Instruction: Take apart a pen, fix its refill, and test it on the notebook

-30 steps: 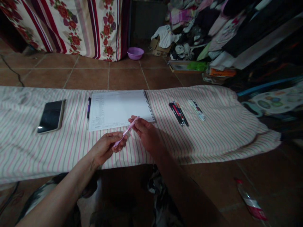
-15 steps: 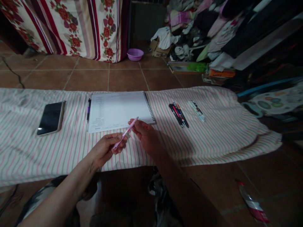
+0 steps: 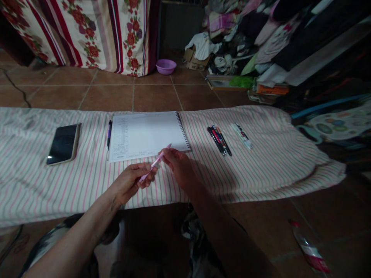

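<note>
A pink pen [image 3: 155,162] slants between both my hands, just in front of the open spiral notebook [image 3: 146,134]. My left hand [image 3: 130,183] pinches the pen's lower end with closed fingers. My right hand [image 3: 179,166] grips its upper end with closed fingers. Both hands hover over the striped cloth [image 3: 261,162] near its front edge.
A dark pen [image 3: 109,133] lies along the notebook's left side, and a phone [image 3: 63,144] lies further left. Several pens [image 3: 219,139] and a white pen [image 3: 241,135] lie to the right. A plastic bottle [image 3: 308,249] lies on the tiled floor. A purple basin [image 3: 165,66] and heaped clothes [image 3: 232,34] stand behind.
The pink pen and both hands have shifted only slightly; the pen's upper tip has moved a little to the right. Nothing else has moved.
</note>
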The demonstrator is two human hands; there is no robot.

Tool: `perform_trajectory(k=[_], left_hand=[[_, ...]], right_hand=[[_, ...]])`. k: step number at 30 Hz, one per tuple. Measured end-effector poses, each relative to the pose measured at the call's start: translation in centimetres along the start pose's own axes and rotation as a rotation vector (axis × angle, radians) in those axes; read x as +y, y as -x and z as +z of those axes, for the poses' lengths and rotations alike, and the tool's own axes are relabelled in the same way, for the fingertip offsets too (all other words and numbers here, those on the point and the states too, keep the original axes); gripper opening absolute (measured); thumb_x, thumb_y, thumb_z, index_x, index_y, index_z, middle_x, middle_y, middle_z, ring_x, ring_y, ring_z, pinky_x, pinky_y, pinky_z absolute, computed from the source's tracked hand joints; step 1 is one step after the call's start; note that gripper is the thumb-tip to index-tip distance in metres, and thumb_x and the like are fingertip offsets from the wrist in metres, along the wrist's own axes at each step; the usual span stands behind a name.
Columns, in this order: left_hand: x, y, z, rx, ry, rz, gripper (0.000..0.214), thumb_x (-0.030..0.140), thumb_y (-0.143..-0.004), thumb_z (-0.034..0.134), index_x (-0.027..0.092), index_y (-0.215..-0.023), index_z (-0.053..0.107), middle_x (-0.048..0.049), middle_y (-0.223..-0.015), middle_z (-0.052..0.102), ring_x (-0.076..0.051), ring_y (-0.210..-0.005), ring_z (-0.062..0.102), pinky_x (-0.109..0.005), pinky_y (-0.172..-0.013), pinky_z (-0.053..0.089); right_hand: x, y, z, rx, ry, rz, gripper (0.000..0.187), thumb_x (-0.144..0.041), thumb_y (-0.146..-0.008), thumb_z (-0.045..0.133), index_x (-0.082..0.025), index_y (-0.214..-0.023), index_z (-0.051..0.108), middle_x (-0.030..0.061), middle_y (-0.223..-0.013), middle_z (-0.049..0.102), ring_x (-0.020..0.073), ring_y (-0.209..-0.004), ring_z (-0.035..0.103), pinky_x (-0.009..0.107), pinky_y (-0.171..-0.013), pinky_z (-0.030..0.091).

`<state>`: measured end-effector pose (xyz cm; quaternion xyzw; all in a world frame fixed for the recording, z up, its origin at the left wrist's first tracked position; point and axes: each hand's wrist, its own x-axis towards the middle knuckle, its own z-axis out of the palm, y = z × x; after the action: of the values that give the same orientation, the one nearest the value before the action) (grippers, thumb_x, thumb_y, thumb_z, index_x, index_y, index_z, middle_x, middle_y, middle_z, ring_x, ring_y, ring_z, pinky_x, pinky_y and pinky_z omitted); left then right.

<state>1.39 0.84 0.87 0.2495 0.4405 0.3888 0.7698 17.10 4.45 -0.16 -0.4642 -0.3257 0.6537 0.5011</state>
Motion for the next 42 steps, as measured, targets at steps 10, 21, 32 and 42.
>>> perform_trajectory(k=[10,21,32,42], left_hand=[[-0.19,-0.07,-0.13,0.036,-0.002,-0.008,0.022,0.025,-0.069,0.075,0.005,-0.075,0.069,-0.0048,-0.061,0.055,-0.009,-0.055,0.046,-0.020,-0.047,0.029],[-0.09,-0.12,-0.04,0.006,0.026,0.003,0.022,0.025,-0.068,0.076,0.005,-0.075,0.069,-0.0035,-0.058,0.053,-0.009,-0.054,0.046,-0.020,-0.048,0.031],[-0.11,-0.08,-0.10,0.013,-0.003,-0.012,0.023,0.026,-0.068,0.076,0.006,-0.076,0.069,-0.0030,-0.059,0.053,-0.008,-0.053,0.045,-0.019,-0.047,0.029],[-0.13,-0.12,-0.17,0.013,0.000,-0.009,0.021,0.026,-0.069,0.075,0.006,-0.073,0.069,-0.0050,-0.064,0.055,-0.007,-0.053,0.045,-0.019,-0.049,0.031]], right_hand=[[-0.15,-0.17,-0.06,0.016,-0.008,0.003,0.021,-0.038,-0.056,0.078,-0.022,-0.067,0.072,0.0000,-0.073,0.071,0.0157,-0.077,0.062,0.034,-0.087,0.044],[-0.19,0.05,0.10,-0.056,-0.118,0.057,0.028,-0.043,-0.060,0.077,-0.023,-0.079,0.074,0.0036,-0.092,0.073,0.0189,-0.099,0.062,0.034,-0.095,0.042],[0.30,-0.26,-0.19,0.017,0.019,-0.016,0.022,-0.043,-0.062,0.076,-0.022,-0.067,0.071,0.0001,-0.073,0.070,0.0156,-0.078,0.061,0.033,-0.085,0.044],[0.30,-0.34,-0.13,-0.022,-0.053,0.025,0.020,-0.035,-0.057,0.079,-0.021,-0.070,0.073,0.0010,-0.078,0.072,0.0148,-0.080,0.061,0.032,-0.086,0.043]])
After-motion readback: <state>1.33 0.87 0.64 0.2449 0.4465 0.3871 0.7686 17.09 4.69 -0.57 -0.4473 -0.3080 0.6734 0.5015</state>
